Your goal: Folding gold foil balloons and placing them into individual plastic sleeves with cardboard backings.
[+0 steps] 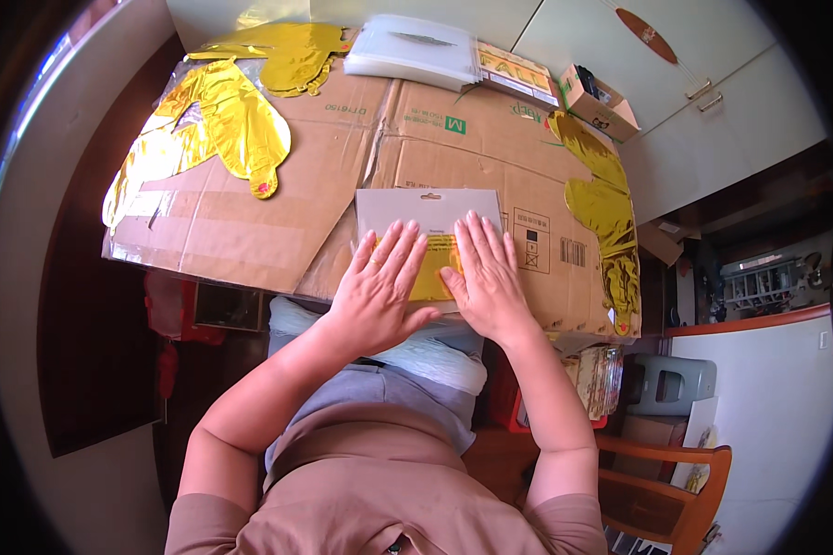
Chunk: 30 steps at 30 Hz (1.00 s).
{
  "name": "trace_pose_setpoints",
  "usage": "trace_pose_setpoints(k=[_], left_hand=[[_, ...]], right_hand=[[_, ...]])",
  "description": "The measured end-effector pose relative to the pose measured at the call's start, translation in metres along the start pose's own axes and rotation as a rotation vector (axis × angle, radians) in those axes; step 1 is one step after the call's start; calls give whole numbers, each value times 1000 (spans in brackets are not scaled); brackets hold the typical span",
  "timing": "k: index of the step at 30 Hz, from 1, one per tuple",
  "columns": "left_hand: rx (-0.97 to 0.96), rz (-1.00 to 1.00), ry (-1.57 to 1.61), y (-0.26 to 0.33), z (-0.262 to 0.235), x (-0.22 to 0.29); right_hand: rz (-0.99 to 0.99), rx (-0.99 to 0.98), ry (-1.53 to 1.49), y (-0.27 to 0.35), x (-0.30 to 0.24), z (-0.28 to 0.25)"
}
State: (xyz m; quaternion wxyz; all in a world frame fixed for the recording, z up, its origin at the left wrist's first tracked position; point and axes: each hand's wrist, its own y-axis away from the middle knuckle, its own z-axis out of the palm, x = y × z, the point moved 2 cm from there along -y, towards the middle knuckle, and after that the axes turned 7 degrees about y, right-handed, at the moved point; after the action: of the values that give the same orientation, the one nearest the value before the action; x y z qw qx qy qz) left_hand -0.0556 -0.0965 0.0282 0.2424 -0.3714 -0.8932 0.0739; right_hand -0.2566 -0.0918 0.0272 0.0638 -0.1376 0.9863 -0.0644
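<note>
A flat, pale package [393,205] with a hang slot at its top lies near the front edge of the cardboard surface. Gold foil [432,277] shows in its middle, between my hands. Across the package's left side lies my left hand [379,282], palm down, its fingers stretched out and a ring on one of them. My right hand [484,277] rests flat on the right side, fingers extended and thumb pointing inward over the gold part. Neither hand grips anything. Both palms hide much of the package.
Gold foil balloons, flat, lie at the far left [241,120] and along the right edge [606,208]. At the back are a stack of clear plastic sleeves [412,51], a packet of printed cards [518,74] and a small open box [597,102]. A wooden chair [685,481] stands lower right.
</note>
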Motion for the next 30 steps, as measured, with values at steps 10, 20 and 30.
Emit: trace_pose_setpoints(k=[10,20,30], left_hand=[[-125,33,-47,5,5,-9],[-167,25,-22,5,1,-13],[-159,46,27,-7,-19,-15]], right_hand=[[10,-51,39,7,5,6],[30,-51,87,8,5,6],[-43,88,-145,28,17,-10]])
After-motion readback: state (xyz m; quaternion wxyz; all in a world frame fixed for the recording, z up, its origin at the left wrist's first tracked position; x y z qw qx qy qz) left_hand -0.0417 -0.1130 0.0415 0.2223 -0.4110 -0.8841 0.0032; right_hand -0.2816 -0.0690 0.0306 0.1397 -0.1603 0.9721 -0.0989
